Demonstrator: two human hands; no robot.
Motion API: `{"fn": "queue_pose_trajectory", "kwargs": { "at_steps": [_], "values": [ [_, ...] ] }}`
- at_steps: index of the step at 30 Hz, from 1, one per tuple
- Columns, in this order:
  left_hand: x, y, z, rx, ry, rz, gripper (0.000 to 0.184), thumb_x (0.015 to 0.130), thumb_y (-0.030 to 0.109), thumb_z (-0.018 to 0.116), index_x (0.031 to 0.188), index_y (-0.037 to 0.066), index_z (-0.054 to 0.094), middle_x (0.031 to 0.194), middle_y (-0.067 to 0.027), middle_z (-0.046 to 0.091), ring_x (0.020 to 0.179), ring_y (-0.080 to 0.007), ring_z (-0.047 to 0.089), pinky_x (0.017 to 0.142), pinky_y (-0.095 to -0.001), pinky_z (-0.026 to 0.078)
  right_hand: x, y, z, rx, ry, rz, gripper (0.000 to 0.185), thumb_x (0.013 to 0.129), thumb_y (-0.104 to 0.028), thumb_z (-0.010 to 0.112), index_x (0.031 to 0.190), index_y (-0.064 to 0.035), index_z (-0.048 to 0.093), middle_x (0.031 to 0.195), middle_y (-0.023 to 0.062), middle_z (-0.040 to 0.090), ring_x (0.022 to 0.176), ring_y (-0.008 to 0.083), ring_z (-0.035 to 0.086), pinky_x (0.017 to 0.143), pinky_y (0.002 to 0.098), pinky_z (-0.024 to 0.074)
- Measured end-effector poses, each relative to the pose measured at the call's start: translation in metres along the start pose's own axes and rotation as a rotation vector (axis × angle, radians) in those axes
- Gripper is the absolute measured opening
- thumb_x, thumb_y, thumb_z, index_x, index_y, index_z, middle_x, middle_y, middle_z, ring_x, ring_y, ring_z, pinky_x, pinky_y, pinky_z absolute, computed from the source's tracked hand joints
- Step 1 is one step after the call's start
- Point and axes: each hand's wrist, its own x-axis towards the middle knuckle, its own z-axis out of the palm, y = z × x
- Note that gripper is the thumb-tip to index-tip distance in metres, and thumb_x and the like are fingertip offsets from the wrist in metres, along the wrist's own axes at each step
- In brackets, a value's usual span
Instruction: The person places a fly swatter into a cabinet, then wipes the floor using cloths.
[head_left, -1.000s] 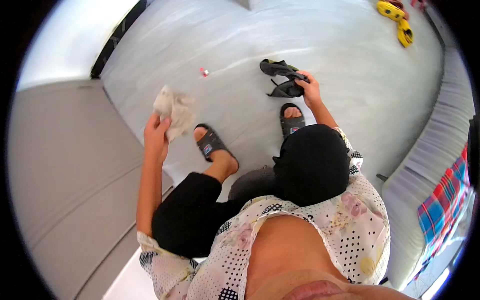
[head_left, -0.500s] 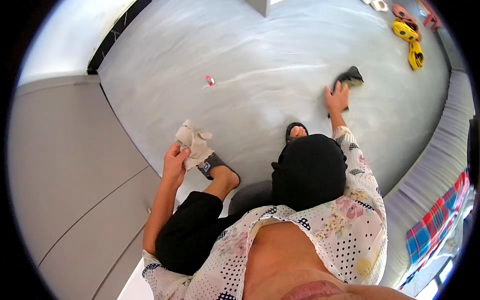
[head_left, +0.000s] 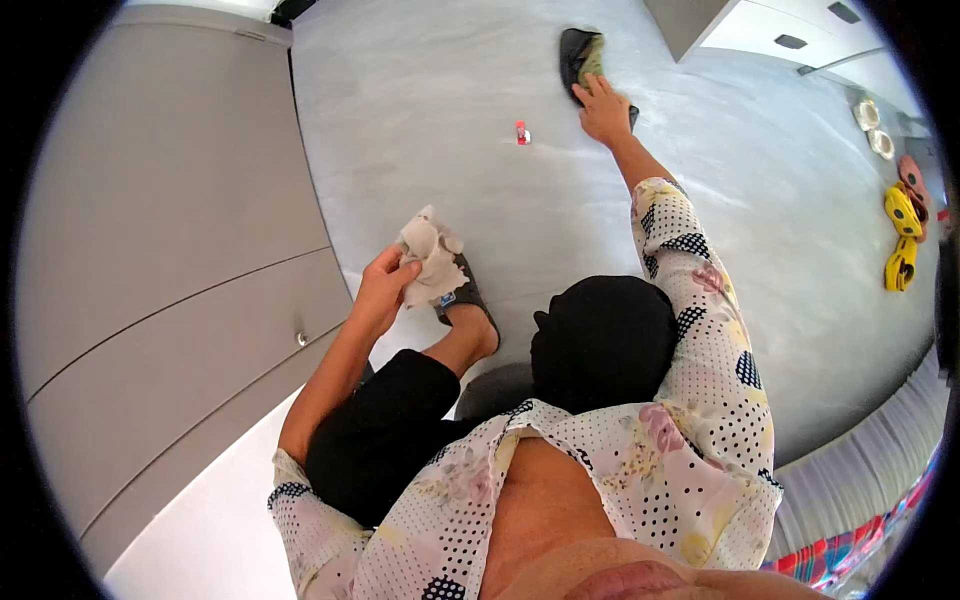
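Note:
My left hand (head_left: 385,285) pinches a crumpled beige cloth (head_left: 430,265), holding it up over my left foot's dark slipper (head_left: 475,290). My right arm reaches far forward. My right hand (head_left: 605,108) presses down with fingers somewhat spread on a black and olive cloth (head_left: 580,55) that lies folded on the grey floor (head_left: 430,120). Part of that cloth is hidden under the palm, with a dark edge showing beside the wrist. To the left of this hand, a small red and white object (head_left: 522,132) lies on the floor, too small to name.
A grey cabinet (head_left: 180,180) with a knob stands close on the left. White drawers (head_left: 790,35) are at the far right. Yellow clogs (head_left: 903,235), pink clogs (head_left: 912,175) and white shoes (head_left: 873,128) lie along the right. A pale padded edge (head_left: 870,430) runs at lower right.
My right hand has slid the black and olive cloth forward and left across the floor, past the small red object. The view has turned right. My left hand still holds the beige cloth.

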Motion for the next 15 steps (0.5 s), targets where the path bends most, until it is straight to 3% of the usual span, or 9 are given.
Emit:
{"fn": "queue_pose_trajectory", "kwargs": {
  "at_steps": [3, 6, 10, 15],
  "values": [
    [0.003, 0.000, 0.002, -0.013, -0.004, 0.003, 0.035, 0.085, 0.006, 0.056, 0.119, -0.001, 0.050, 0.103, -0.0084, 0.059, 0.090, -0.0157, 0.058, 0.077, -0.0285, 0.049, 0.005, -0.024, 0.003, 0.110, 0.060, -0.254, 0.045, 0.077, -0.006, 0.049, 0.119, -0.0201, 0.056, 0.137, 0.0051, 0.041, 0.128, 0.0230, 0.036, 0.092, 0.0441, 0.0387],
    [0.001, -0.006, -0.006, -0.024, 0.009, 0.009, 0.035, 0.085, 0.007, 0.056, 0.119, -0.001, 0.050, 0.103, -0.0076, 0.059, 0.090, -0.0149, 0.058, 0.076, -0.0282, 0.049, -0.016, -0.056, 0.012, 0.197, -0.089, -0.481, 0.045, 0.074, -0.004, 0.052, 0.115, -0.0207, 0.058, 0.137, 0.0019, 0.042, 0.128, 0.0212, 0.037, 0.094, 0.0429, 0.0377],
    [0.010, -0.005, -0.016, 0.025, 0.023, 0.039, 0.035, 0.084, 0.007, 0.056, 0.119, 0.000, 0.051, 0.100, -0.0058, 0.060, 0.088, -0.0136, 0.058, 0.074, -0.0274, 0.049, -0.061, -0.087, 0.008, 0.286, -0.121, -0.680, 0.041, 0.069, 0.001, 0.053, 0.106, -0.0154, 0.062, 0.132, 0.0033, 0.048, 0.123, 0.0238, 0.044, 0.088, 0.0424, 0.0406],
    [0.020, -0.011, -0.028, 0.087, 0.034, 0.073, 0.034, 0.083, 0.006, 0.056, 0.116, 0.001, 0.052, 0.097, -0.0055, 0.059, 0.084, -0.0142, 0.058, 0.072, -0.0281, 0.049, -0.118, -0.100, 0.015, 0.391, -0.205, -0.717, 0.033, 0.066, 0.004, 0.055, 0.093, -0.0131, 0.066, 0.127, 0.0031, 0.053, 0.118, 0.0237, 0.048, 0.085, 0.0396, 0.0440]
  ]
}}
